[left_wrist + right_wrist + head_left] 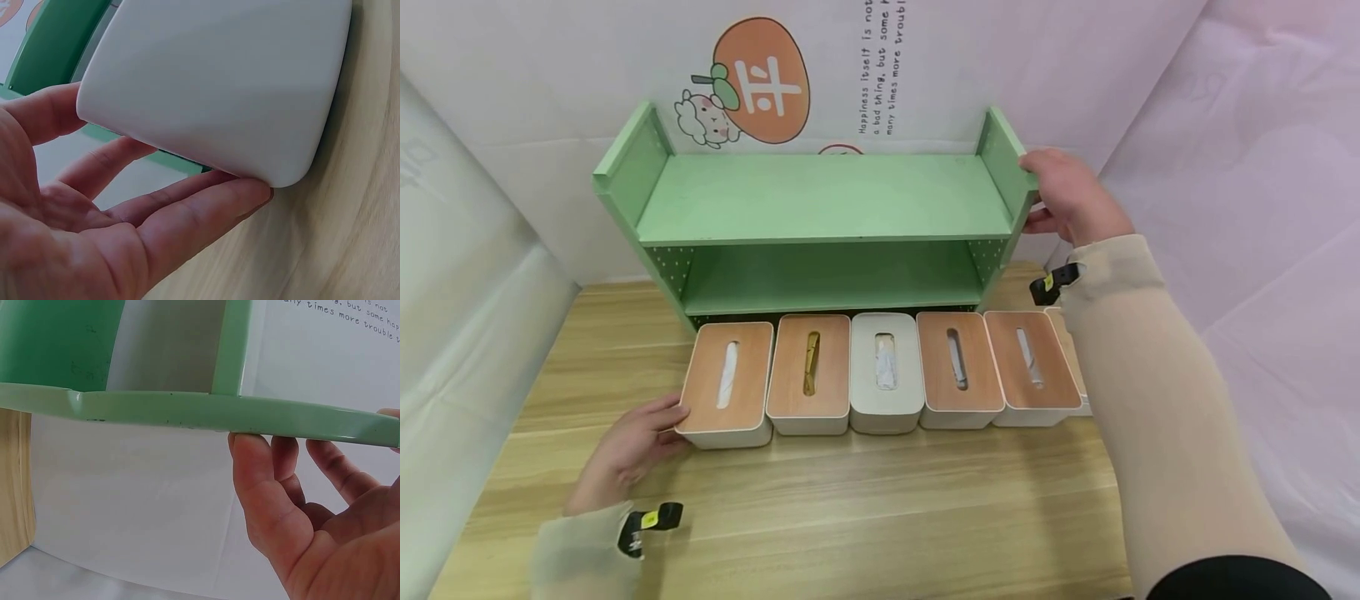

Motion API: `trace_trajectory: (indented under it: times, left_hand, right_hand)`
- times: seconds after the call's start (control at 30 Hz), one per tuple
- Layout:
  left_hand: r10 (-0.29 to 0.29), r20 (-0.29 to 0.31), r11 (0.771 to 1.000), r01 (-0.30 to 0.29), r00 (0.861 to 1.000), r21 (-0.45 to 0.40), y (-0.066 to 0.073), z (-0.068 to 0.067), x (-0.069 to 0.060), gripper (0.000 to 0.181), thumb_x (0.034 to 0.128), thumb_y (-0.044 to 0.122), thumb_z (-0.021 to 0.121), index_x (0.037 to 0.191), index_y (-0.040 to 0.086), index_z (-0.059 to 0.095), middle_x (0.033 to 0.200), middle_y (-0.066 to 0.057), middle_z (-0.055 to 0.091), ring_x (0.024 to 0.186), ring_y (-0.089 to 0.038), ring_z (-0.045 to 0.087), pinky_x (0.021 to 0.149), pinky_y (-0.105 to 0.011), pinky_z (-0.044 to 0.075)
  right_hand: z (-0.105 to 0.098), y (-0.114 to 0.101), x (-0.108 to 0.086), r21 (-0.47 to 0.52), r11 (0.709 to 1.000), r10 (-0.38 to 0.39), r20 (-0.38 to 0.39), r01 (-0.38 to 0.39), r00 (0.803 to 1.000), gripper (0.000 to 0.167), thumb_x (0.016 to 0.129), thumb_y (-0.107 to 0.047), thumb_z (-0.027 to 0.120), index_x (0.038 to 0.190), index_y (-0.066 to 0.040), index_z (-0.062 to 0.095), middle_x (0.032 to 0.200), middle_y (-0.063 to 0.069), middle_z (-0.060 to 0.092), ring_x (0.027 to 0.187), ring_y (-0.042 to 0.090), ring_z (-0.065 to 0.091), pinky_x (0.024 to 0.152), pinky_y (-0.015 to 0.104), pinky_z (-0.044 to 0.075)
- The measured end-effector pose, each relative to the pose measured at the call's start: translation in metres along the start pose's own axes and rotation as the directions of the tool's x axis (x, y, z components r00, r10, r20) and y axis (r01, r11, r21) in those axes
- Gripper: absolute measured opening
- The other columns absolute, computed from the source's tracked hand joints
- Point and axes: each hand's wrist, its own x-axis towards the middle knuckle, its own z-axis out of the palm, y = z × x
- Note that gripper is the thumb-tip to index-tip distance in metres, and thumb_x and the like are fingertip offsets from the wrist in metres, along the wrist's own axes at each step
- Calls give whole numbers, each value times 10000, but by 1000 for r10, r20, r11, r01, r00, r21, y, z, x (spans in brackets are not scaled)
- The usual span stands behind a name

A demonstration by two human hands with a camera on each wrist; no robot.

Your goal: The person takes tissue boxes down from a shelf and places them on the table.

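Low in the head view, my left hand [638,440] touches the outer left side of the leftmost tissue box [703,367], which has a wood-look lid. In the left wrist view its fingers [206,206] lie against the white wall without wrapping round it. My right hand [1075,196] is at the upper right side of a green shelf [835,196]. The right wrist view shows thumb and fingertips pressing the panel's outer face, and one fingertip at its far edge. Several tissue boxes stand in a row before the shelf, including an all-white one [906,333].
Wooden table top [880,508] extends in front of the boxes. White printed sheeting [925,75] hangs behind the shelf and at both sides. My right forearm partly hides one more box [1063,337] at the row's right end.
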Motion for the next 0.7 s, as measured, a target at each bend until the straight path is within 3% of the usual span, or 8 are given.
trace_trajectory:
  times: [0.37, 0.7]
  left_hand:
    - [-29, -14, 999, 30, 999, 41, -3, 0, 5, 596, 1077, 211, 466, 1562, 15, 180, 1580, -288, 155, 1109, -198, 601, 996, -491, 439]
    - [-33, -29, 998, 34, 999, 54, -4, 1, 6, 603, 1069, 227, 488, 1561, 25, 203, 1586, -274, 170, 1112, -162, 579, 973, -444, 471]
  right_hand:
    - [3, -2, -2, -15, 1000, 2, 13, -2, 1000, 576, 1057, -470, 359, 1543, -167, 305, 1287, 141, 464, 1044, 377, 602, 886, 462, 528]
    - [3, -2, -3, -16, 1000, 6, 21, -6, 1000, 577, 1059, -478, 351, 1551, -182, 291, 1314, 140, 452, 1070, 373, 584, 894, 459, 524]
